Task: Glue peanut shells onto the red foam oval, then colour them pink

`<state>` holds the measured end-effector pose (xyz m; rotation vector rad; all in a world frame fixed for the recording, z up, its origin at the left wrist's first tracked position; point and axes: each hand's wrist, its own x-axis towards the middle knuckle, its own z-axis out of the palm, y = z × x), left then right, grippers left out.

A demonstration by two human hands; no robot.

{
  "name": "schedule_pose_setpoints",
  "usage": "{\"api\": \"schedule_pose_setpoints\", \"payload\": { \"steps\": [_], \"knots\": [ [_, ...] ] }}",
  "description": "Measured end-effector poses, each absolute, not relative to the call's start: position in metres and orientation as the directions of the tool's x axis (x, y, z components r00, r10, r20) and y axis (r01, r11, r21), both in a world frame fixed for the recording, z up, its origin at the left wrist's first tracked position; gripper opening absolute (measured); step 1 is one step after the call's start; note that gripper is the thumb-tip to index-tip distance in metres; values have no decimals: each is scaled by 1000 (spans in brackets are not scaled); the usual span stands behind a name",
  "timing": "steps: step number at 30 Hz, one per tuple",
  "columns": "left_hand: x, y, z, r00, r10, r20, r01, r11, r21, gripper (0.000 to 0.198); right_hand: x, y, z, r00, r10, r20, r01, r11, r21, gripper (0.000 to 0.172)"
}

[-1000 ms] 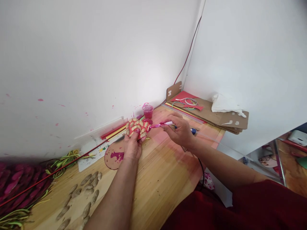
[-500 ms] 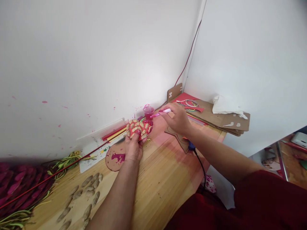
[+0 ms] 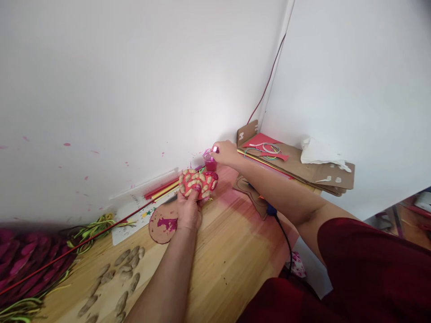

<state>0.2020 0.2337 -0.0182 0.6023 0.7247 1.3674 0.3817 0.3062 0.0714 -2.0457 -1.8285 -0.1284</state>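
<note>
My left hand grips a red piece covered with peanut shells, its thumb on the front face. Dark pink paint coats the shells at the piece's right edge. My right hand pinches a white and pink brush over a clear cup of pink paint; the brush's lower end is inside the cup. Below the left wrist's side lies a round brown disc smeared with magenta paint. Loose peanut shells are spread on the wooden table at the lower left.
Cardboard sheets with white tissue and coiled cords lie at the right. A blue-handled tool with a black cord rests by a cardboard cutout. A thin red stick crosses the left side.
My right hand has moved left and away from me, bringing the brush from beside the cup into it. My left hand still holds the shell-covered piece, almost unmoved.
</note>
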Motion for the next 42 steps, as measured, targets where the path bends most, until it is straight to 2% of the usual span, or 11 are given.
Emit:
{"api": "schedule_pose_setpoints", "payload": {
  "steps": [4, 8, 15, 22, 25, 28, 32, 36, 39, 42],
  "knots": [
    [202, 234, -19, 62, 993, -96, -648, 113, 753, 55, 381, 311, 67, 124, 959, 257, 986, -90, -141, 33],
    [203, 234, -19, 69, 994, -85, -646, 109, 755, 56, 380, 313, 67, 101, 968, 229, 992, -82, -93, 34],
    [203, 234, -18, 71, 993, -99, -659, 121, 742, 48, 381, 316, 69, 76, 959, 272, 994, -49, -102, 34],
    [205, 235, -19, 59, 994, -95, -663, 110, 741, 51, 379, 309, 71, 69, 945, 319, 975, 4, -223, 26],
    [205, 234, -19, 66, 995, -81, -666, 104, 738, 51, 381, 295, 79, 96, 910, 404, 952, 35, -304, 19],
    [206, 233, -17, 73, 994, -83, -655, 110, 747, 52, 384, 267, 86, 145, 843, 518, 917, 82, -390, 26],
    [206, 233, -16, 64, 995, -79, -645, 102, 758, 52, 384, 217, 81, 169, 788, 592, 866, 168, -471, 22],
    [206, 232, -18, 56, 996, -65, -641, 86, 763, 53, 379, 180, 59, 227, 741, 632, 659, 361, -660, 10],
    [206, 232, -19, 47, 997, -62, -634, 78, 769, 55, 375, 170, 43, 234, 743, 628, 620, 383, -684, 7],
    [206, 232, -20, 36, 997, -68, -618, 76, 782, 53, 373, 169, 35, 191, 740, 645, 637, 407, -655, 6]
  ]
}}
